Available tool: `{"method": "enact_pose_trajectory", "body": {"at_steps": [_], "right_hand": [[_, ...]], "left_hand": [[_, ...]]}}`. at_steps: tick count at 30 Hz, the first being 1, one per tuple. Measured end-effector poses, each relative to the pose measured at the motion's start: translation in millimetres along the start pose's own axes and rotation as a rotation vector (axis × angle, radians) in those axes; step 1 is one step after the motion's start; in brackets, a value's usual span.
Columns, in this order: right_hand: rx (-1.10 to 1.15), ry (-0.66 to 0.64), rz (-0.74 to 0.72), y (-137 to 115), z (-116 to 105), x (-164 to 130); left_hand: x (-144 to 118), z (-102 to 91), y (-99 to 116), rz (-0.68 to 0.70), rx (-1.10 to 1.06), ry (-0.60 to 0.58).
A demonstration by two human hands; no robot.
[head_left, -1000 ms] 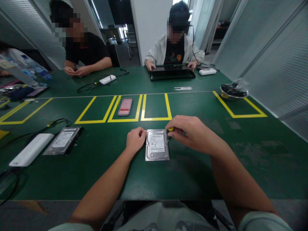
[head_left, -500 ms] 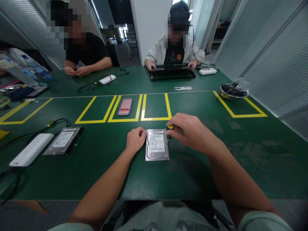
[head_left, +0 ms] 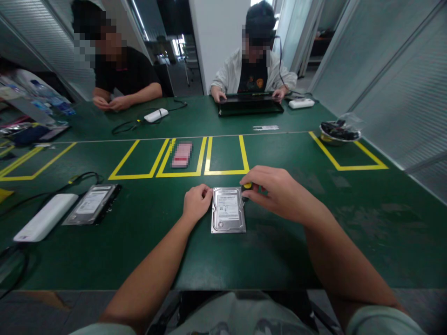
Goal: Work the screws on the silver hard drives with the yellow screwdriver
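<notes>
A silver hard drive (head_left: 228, 211) with a white label lies flat on the green table in front of me. At its upper left edge my left hand (head_left: 198, 202) rests with curled fingers, holding that side. My right hand (head_left: 270, 188) is closed at the upper right corner of the drive. Between its thumb and fingers is a small screwdriver (head_left: 247, 185) with a yellow-topped handle, held upright; its dark lower end is by the drive's right edge, and the tip is too small to make out.
Left of me lie a second hard drive (head_left: 92, 204), a white power bank (head_left: 47, 217) and black cables. Yellow tape outlines mark the table, one holding a pink box (head_left: 182, 155). A bowl of dark parts (head_left: 340, 131) stands far right. Two people sit opposite, one holding a black panel (head_left: 250, 104).
The fingers of my right hand have shifted slightly around the screwdriver. My left hand and the hard drive stay in place. The person at the back left has moved their head slightly.
</notes>
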State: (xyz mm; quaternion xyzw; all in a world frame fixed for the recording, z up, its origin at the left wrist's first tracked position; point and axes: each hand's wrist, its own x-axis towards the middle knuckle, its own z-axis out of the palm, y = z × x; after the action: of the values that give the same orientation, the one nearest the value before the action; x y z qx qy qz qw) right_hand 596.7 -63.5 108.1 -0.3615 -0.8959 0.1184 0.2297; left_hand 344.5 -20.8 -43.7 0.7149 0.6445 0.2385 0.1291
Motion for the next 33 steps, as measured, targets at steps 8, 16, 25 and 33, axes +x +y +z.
{"method": "enact_pose_trajectory", "body": {"at_steps": [8,16,25,33], "right_hand": [[-0.001,-0.002,-0.007,-0.6,0.4,0.3],[0.005,-0.022,0.003,-1.1,0.1,0.1],[0.008,0.007,-0.018,-1.3,-4.8,-2.0],[-0.055,0.127,0.042,-3.7,-27.5,-16.7]], "left_hand": [[-0.2,-0.4,1.2,-0.005,-0.010,0.004],[-0.1,-1.9,2.4,-0.002,0.000,-0.002],[-0.2,-2.2,2.7,-0.018,0.019,-0.013],[-0.5,-2.4,3.1,-0.004,0.012,-0.009]]}}
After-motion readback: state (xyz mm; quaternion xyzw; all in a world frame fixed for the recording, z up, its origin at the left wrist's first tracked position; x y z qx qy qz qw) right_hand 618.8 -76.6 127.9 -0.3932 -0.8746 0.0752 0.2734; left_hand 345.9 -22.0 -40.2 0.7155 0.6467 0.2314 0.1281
